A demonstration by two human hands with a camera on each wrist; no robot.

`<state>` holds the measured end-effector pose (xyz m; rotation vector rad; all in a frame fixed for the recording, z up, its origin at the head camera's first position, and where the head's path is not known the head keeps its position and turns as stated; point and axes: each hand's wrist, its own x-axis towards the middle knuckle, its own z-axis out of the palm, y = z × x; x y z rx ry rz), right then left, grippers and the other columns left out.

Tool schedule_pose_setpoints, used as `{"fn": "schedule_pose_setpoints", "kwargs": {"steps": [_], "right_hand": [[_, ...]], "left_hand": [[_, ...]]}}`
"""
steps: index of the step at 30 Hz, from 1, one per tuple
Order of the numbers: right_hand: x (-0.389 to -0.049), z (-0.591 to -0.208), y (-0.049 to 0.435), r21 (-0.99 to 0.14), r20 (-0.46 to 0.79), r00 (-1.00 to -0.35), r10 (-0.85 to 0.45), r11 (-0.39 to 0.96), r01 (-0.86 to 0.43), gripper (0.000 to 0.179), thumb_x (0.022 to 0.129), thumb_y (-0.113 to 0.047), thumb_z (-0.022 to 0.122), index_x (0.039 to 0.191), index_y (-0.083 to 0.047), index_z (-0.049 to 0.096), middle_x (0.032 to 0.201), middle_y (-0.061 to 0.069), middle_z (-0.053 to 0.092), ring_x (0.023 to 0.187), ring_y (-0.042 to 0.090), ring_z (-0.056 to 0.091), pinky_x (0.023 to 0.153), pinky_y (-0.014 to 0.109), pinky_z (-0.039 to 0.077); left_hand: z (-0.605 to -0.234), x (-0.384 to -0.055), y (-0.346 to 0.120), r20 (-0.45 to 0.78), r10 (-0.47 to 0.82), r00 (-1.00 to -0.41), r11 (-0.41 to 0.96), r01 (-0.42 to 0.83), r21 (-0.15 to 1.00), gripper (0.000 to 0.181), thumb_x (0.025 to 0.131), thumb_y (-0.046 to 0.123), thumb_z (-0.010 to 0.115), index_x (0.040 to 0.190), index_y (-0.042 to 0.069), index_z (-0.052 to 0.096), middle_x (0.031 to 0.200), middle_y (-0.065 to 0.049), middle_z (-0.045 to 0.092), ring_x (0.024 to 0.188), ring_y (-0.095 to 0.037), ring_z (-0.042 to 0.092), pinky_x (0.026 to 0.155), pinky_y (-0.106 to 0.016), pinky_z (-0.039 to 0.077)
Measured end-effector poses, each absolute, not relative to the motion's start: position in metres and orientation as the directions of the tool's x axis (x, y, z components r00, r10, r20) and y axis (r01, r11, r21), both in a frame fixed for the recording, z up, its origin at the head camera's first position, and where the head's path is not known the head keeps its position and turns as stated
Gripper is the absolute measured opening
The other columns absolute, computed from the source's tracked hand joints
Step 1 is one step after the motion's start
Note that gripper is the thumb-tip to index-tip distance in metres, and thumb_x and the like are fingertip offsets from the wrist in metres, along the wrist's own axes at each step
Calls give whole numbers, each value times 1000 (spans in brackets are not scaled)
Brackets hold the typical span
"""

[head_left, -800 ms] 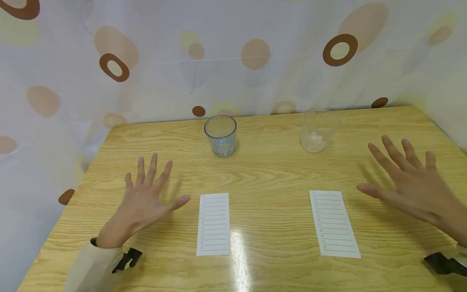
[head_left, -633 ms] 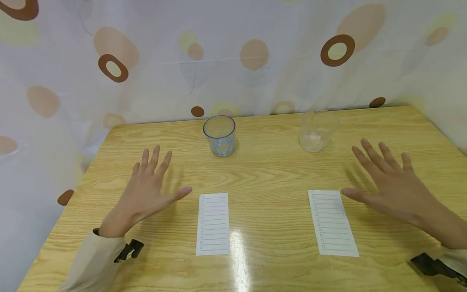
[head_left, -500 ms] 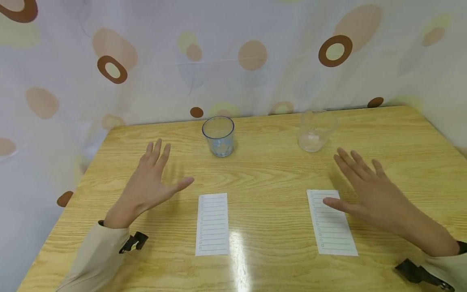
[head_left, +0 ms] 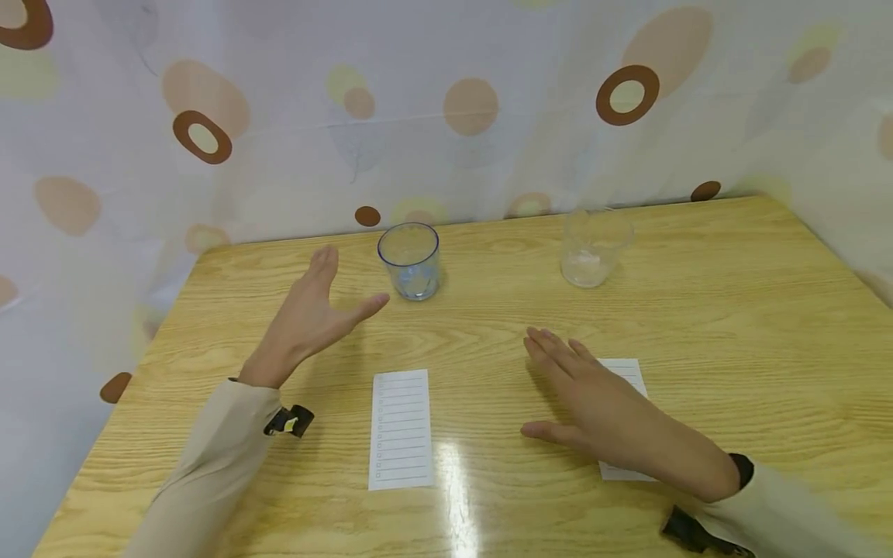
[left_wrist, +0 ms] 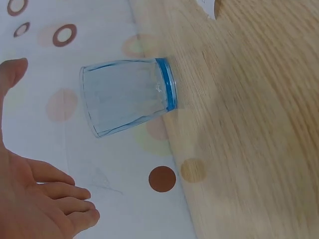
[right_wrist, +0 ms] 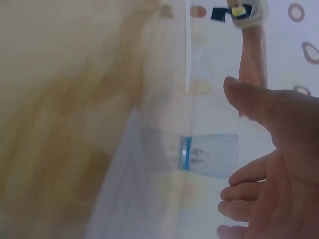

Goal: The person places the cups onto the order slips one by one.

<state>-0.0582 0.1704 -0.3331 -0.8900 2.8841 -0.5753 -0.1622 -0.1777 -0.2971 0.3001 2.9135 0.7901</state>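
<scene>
Here's the left hand near the blue-rimmed cup, upright toward the back of the desk, its grip empty, thumb wide of fingers, seemingly to leave room for that cup, while the right hand, likewise spread, holds nothing.

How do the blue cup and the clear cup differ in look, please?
The blue cup has a bluish tint; the clear cup shows none. The blue cup's rim is a crisp dark line; the clear cup's is faint. Both stand upright on the wooden table.
</scene>
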Motion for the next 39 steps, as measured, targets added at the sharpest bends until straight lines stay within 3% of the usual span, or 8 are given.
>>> {"fn": "schedule_pose_setpoints", "kwargs": {"steps": [5,16,28,39], "right_hand": [[-51,-335,152,-394,56,-803,-593,726,-564,90,88,-55,61,149,3,28,154,20,28,136,44,32,104,58,36],[-44,-343,116,-481,14,-764,-646,665,-571,86,89,-45,66,150,2,29,156,16,26,143,34,24,110,52,31],[-41,-349,73,-481,-115,-736,-668,685,-547,90,88,-44,69,151,1,24,159,13,17,146,33,12,115,48,21],[-47,-355,59,-395,-66,-713,-698,675,-623,88,88,-51,64,151,0,28,159,15,19,144,40,14,114,52,21]], "left_hand": [[-302,-170,-176,-24,201,-979,805,152,573,113,80,76,53,155,6,4,161,-11,3,147,-29,6,117,-50,15],[-314,-188,-156,66,143,-988,701,148,698,105,79,67,64,153,6,21,156,-15,26,143,-31,24,114,-48,26],[-321,-191,-146,88,139,-986,688,160,708,106,78,62,69,152,2,22,155,-15,26,142,-31,26,113,-47,28],[-325,-196,-142,100,144,-984,652,171,739,106,78,56,74,152,1,22,156,-15,23,137,-36,34,109,-47,35]]}}
